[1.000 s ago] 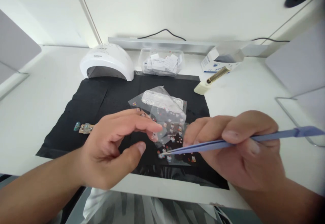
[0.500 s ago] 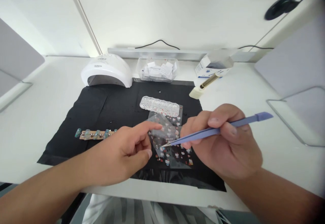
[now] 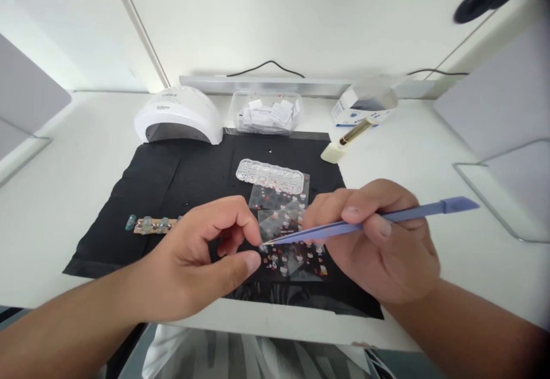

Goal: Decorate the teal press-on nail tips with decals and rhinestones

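My right hand (image 3: 382,247) grips lilac tweezers (image 3: 369,223) whose tip reaches left to about the tip of my left forefinger. My left hand (image 3: 201,261) is curled, forefinger and thumb close together at the tweezer tip; whether a tiny sticker sits between them is too small to tell. Beneath lie clear sticker sheets (image 3: 292,247) with small red and white figures on a black mat (image 3: 150,184). A clear compartment tray of gems (image 3: 270,174) rests just beyond the sheets. A strip of teal false nails (image 3: 148,224) lies left of my left hand.
A white nail lamp (image 3: 178,118) stands at the mat's back left. Behind the mat are a clear tub of white packets (image 3: 265,115) and a blue-and-white box (image 3: 358,109). A cream-handled gold tool (image 3: 348,138) lies at the mat's right corner.
My left hand has curled from a pointing forefinger into a pinch. The tweezer tip has moved a little left to meet it. The lifted clear sheet now lies flat on the mat.
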`<state>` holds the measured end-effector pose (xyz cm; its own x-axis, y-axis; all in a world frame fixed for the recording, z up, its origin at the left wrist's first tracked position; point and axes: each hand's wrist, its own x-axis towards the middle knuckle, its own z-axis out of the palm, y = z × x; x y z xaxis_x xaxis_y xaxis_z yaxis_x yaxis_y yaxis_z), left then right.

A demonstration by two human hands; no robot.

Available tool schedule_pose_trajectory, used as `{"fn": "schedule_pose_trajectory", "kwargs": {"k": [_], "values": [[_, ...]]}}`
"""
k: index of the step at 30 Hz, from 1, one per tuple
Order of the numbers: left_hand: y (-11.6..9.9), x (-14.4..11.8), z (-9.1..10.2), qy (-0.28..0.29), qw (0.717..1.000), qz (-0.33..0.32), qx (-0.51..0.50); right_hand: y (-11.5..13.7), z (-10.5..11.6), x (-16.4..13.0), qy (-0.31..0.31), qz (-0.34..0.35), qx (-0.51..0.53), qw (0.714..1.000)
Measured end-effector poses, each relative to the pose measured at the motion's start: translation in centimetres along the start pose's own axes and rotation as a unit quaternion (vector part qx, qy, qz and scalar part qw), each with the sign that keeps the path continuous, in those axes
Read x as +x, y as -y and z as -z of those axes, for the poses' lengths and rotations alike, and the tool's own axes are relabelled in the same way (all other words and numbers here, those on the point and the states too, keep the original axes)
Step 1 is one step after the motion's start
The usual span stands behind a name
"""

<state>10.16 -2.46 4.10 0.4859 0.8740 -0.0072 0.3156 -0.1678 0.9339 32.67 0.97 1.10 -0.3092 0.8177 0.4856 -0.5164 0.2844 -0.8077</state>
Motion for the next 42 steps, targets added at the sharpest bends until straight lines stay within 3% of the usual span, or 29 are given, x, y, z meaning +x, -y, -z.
{"fn": "schedule_pose_trajectory", "kwargs": {"k": [8,17,24,32,42], "values": [[0.1,0.2,-0.3,0.020,0.996,0.030,-0.076,-0.2,-0.1,-0.1,-0.007,-0.010,-0.020,1.000],[0.5,0.2,-0.2,0.002,0.989,0.008,-0.147,-0.1,0.2,0.2,0.000,-0.014,0.025,1.000],[1.1,0.5,-0.5,-0.030,0.966,-0.007,-0.258,-0.1,0.2,0.1,-0.012,-0.036,0.026,0.999],[1.3,0.6,-0.5,0.011,0.934,0.006,-0.358,-0.1,0.1,0.1,-0.024,-0.045,0.034,0.998],[1.4,0.8,-0.7,0.011,0.925,-0.005,-0.380,-0.1,-0.1,0.0,-0.039,-0.061,0.039,0.997]]}}
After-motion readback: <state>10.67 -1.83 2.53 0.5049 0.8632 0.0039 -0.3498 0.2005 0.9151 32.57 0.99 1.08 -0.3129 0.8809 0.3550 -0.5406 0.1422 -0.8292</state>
